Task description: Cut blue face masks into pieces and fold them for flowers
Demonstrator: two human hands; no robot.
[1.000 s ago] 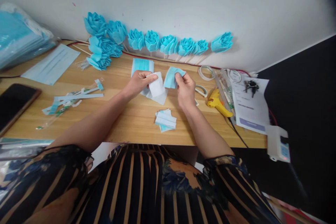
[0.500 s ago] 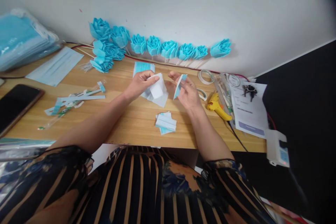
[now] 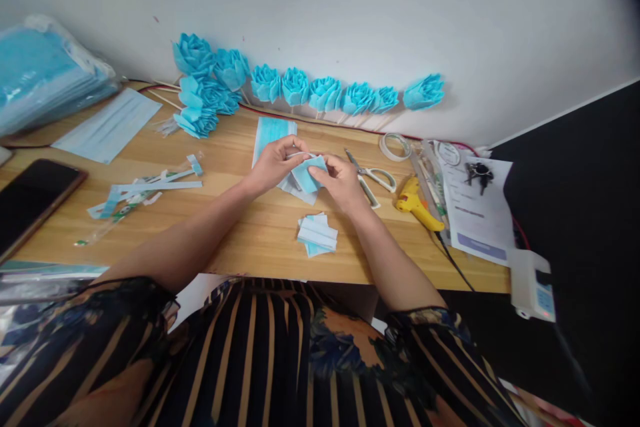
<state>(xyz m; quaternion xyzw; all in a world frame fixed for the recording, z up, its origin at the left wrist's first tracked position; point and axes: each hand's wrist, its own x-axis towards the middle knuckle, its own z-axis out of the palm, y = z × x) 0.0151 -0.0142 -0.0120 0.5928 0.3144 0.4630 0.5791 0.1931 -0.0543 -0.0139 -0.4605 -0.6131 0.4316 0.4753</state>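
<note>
Above the middle of the table, my left hand (image 3: 277, 163) and my right hand (image 3: 341, 181) are brought close together. Both are closed around small cut squares of face-mask fabric. A light blue fabric square (image 3: 310, 173) faces up, with my right thumb pressed on it. My left fingers pinch white-edged fabric at its upper left, partly hidden. Beneath the hands lie pale fabric pieces (image 3: 304, 195) and a blue pleated mask piece (image 3: 273, 130). Closer to the table's front edge rests a small stack of cut squares (image 3: 318, 235). White-handled scissors (image 3: 383, 178) lie right of my right hand.
Blue fabric roses (image 3: 325, 94) on sticks line the wall. To the right are a tape roll (image 3: 395, 147), a yellow glue gun (image 3: 419, 203) with its cord, and keys (image 3: 479, 175) on paper. Leftward lie fabric strips (image 3: 155, 187), a phone (image 3: 37, 203) and bagged masks (image 3: 45, 80).
My right hand has moved left to meet my left hand, bringing its blue square against the white fabric there. The scissors now show more fully.
</note>
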